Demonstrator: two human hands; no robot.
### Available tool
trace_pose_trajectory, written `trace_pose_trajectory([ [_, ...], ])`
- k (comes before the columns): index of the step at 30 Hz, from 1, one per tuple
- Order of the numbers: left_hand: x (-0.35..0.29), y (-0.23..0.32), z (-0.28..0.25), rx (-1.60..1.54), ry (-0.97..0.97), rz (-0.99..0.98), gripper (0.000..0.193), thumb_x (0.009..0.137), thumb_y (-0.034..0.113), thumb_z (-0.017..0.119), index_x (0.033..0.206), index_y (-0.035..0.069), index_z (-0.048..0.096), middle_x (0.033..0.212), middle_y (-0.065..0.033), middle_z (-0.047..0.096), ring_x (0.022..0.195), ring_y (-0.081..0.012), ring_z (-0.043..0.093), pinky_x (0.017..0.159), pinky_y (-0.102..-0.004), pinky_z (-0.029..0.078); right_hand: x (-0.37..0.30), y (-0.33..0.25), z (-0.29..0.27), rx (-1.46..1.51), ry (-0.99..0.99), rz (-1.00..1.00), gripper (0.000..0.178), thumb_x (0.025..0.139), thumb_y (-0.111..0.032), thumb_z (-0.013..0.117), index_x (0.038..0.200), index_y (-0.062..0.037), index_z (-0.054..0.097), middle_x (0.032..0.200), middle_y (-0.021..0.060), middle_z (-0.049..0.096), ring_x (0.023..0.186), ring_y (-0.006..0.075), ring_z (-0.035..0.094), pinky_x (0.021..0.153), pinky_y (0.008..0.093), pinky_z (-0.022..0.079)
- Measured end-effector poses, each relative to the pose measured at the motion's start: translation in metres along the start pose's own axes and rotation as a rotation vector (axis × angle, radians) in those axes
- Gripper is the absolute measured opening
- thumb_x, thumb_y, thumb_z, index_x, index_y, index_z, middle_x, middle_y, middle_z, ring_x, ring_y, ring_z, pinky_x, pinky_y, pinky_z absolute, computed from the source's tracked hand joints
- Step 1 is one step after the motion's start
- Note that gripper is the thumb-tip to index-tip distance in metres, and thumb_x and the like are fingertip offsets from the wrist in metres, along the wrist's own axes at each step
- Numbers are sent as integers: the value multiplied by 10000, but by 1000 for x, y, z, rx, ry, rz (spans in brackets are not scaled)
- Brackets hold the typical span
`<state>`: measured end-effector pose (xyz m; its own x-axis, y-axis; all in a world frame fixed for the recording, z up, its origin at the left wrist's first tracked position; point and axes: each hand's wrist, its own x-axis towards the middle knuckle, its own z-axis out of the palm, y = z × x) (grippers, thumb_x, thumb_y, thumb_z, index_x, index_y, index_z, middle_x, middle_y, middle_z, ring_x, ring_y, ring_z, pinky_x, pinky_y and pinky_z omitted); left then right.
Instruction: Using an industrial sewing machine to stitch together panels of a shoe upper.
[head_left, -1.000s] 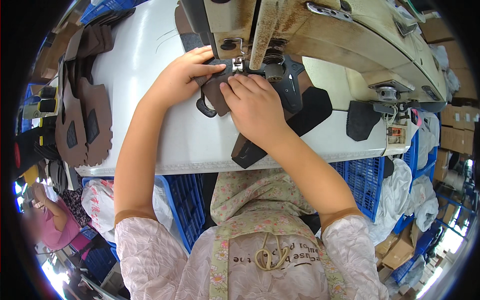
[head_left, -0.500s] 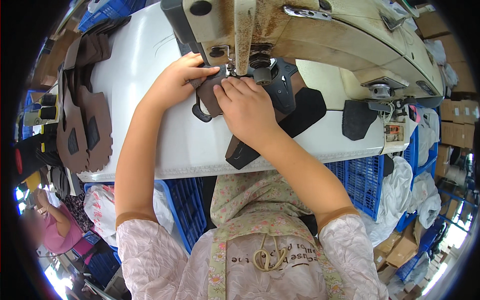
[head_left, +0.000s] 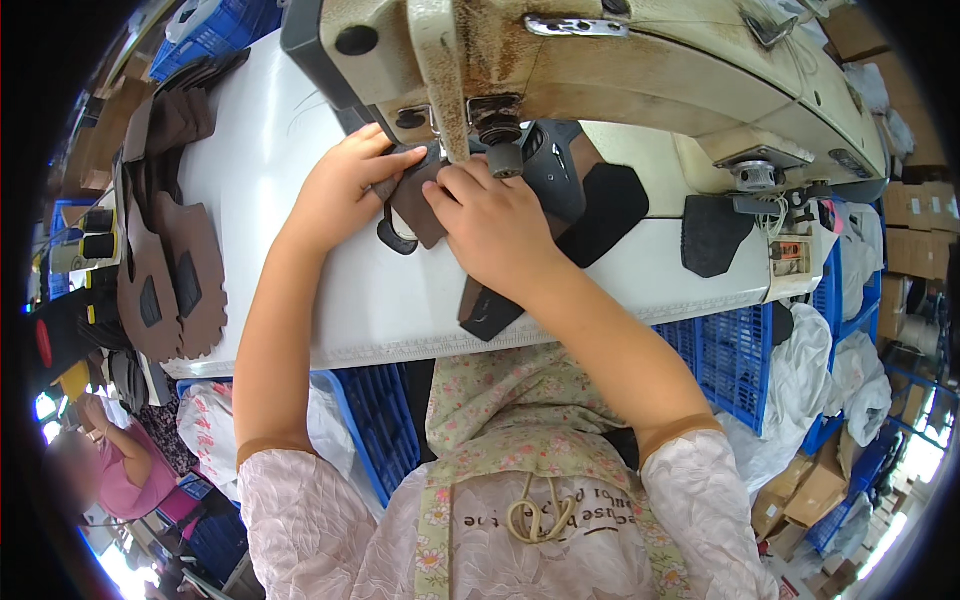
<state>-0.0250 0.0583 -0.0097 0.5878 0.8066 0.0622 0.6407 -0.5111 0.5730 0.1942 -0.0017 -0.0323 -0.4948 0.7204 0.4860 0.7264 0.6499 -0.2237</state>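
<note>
A dark brown and black stitched piece, like a shoe upper (head_left: 421, 212), lies under the head of a sewing machine (head_left: 640, 85). My left hand (head_left: 345, 190) grips its left edge, the index finger stretched toward the needle area and the thumb tucked low. Bent fingers of my right hand (head_left: 492, 222) press and hold the piece just in front of the needle area. Behind the right hand, the piece's black end (head_left: 605, 205) reaches out to the right, and another dark end (head_left: 488, 308) shows below the wrist. The machine head and my fingers hide the needle point.
Brown cut pieces (head_left: 197, 265) lie stacked along the left of the white table (head_left: 270, 190). One loose black piece (head_left: 715, 235) rests at the right. Blue crates (head_left: 735, 360) and white plastic bags (head_left: 795, 385) stand below the front edge. Another person (head_left: 135, 465) sits at far left.
The view has shifted slightly, so the machine appears further left. My right fingers are more bent, and the brown piece has turned a little under them. Both hands keep hold.
</note>
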Motion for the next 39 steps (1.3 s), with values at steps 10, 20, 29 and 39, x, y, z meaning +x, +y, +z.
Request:
trace_pose_trajectory([
  [10, -23, 65, 34, 586, 62, -121, 598, 759, 107, 701, 1349, 146, 607, 1365, -202, 573, 1275, -343, 545, 1001, -419, 488, -4, 37, -40, -50, -105, -170, 272, 838, -142, 587, 1052, -45, 723, 1125, 95, 691, 1253, 285, 546, 1174, 413, 317],
  [20, -20, 95, 10, 725, -269, -109, 681, 723, 81, 680, 1387, 66, 531, 1384, -222, 535, 1251, -346, 552, 973, -415, 509, -7, 28, -38, -369, -107, -218, 316, 792, -131, 614, 1071, -10, 700, 1190, 129, 683, 1188, 272, 593, 1118, 388, 377],
  [29, -23, 51, 7, 728, -125, 152, 660, 753, -16, 608, 1398, 96, 523, 1454, -165, 509, 1315, -318, 513, 1010, -420, 478, -16, 12, -16, -223, -89, -98, 335, 844, -141, 596, 1115, 35, 683, 1177, 171, 677, 1211, 293, 584, 1106, 407, 395],
  [39, -19, 22, 5, 610, 26, 275, 578, 729, -33, 602, 1282, 132, 643, 1395, -97, 585, 1264, -297, 554, 990, -409, 492, -20, -3, -2, -105, -5, 48, 349, 846, -103, 579, 1148, 52, 660, 1209, 206, 652, 1210, 321, 580, 1116, 429, 393],
])
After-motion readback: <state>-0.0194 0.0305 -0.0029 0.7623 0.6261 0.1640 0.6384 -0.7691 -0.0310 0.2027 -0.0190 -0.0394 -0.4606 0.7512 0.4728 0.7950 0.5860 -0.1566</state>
